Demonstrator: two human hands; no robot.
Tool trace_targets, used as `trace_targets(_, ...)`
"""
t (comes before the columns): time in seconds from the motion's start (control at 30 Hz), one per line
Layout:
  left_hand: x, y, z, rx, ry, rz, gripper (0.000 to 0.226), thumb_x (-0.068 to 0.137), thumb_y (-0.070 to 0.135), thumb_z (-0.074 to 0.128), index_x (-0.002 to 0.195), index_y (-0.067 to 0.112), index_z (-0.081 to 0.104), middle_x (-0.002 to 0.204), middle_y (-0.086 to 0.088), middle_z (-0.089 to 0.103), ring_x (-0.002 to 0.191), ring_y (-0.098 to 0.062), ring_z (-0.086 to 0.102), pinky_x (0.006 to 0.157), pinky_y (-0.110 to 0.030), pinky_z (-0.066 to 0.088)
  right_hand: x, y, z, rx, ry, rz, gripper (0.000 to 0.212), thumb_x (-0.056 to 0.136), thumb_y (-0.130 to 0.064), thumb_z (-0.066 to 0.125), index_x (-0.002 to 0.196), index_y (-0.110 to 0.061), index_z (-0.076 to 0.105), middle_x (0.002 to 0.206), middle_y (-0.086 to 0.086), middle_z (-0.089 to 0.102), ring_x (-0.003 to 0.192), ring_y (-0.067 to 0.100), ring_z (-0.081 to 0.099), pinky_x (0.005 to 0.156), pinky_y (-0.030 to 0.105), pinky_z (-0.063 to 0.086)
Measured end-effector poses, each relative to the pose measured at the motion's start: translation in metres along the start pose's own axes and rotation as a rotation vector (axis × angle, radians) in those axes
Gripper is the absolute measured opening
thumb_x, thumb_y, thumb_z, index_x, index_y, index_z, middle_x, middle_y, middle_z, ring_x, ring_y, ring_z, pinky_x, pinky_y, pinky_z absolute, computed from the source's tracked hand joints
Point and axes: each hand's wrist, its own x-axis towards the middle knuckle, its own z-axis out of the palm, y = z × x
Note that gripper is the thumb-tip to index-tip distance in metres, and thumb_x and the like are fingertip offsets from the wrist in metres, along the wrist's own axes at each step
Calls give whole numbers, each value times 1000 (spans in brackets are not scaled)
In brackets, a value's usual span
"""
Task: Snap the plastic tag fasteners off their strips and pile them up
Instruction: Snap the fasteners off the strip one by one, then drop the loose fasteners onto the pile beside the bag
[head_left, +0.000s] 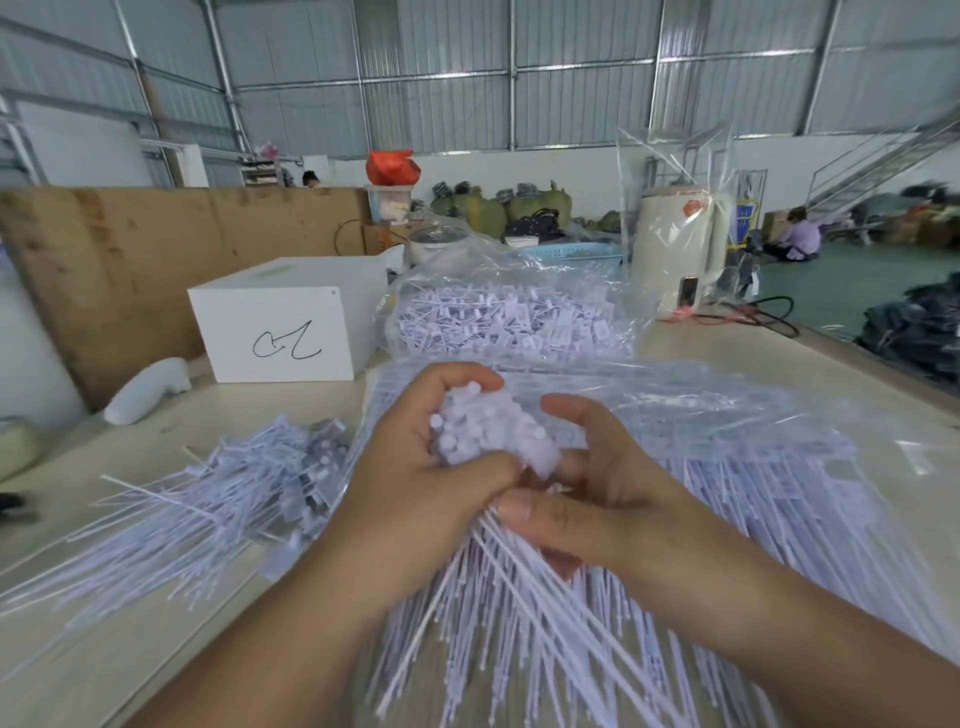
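A thick bundle of white plastic tag fasteners (488, 431) stands upright at centre, heads up, thin stems fanning down toward me. My left hand (415, 493) wraps the bundle from the left with its thumb across the front. From the right my right hand (587, 499) grips it, thumb pressed on the stems just below the heads. A pile of loose fasteners (208, 499) lies on the table at the left. Under the hands, more fasteners (727, 467) lie spread on clear plastic to the right.
A clear bag full of fasteners (498, 322) sits behind the hands. A white box (285, 322) stands at back left, a white bottle-like object (145, 389) beside it. A cream kettle (675, 244) stands at back right near the table's right edge (883, 374). Cardboard sheet (130, 249) leans behind.
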Motion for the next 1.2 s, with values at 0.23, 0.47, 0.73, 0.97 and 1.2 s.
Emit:
trace_targets(0.23, 0, 4, -3, 85, 232, 105, 46, 63, 9, 63, 102, 32, 56, 82, 20, 69, 70, 4, 64, 56, -9, 46, -7, 0, 20, -91, -358, 192, 27, 79, -33, 72, 100, -20, 61, 81, 5, 71, 70, 20, 66, 70, 32, 55)
trace_targets(0.47, 2, 3, 4, -24, 342, -71, 71, 59, 8, 83, 117, 33, 52, 97, 11, 71, 83, -5, 69, 64, -17, 51, -7, -2, 29, 78, -263, 147, 21, 83, -36, 57, 70, -21, 64, 51, 5, 56, 50, 22, 51, 58, 31, 44)
trace_targets(0.73, -9, 13, 15, -212, -166, -610, 33, 81, 35, 58, 76, 3, 66, 88, -11, 76, 36, -20, 58, 35, -18, 45, -5, 9, 31, 15, -93, 142, 37, 77, -41, 58, 96, -11, 67, 61, 19, 61, 58, 36, 58, 60, 31, 50)
trace_targets(0.97, 26, 9, -43, -105, 245, -446, 26, 97, 23, 49, 75, 11, 55, 38, 2, 34, 32, -15, 35, 40, -20, 36, -7, 1, 28, 1, -211, 221, 22, 77, -26, 67, 91, -10, 66, 73, 7, 69, 61, 17, 58, 60, 30, 53)
trace_targets(1.2, 37, -20, -118, 1340, 337, -398, 24, 83, 38, 59, 90, 17, 49, 76, -1, 56, 73, -26, 57, 64, -33, 44, -11, 2, 26, -253, -195, 164, 8, 89, -31, 67, 88, -23, 67, 77, -1, 71, 66, 9, 64, 72, 32, 56)
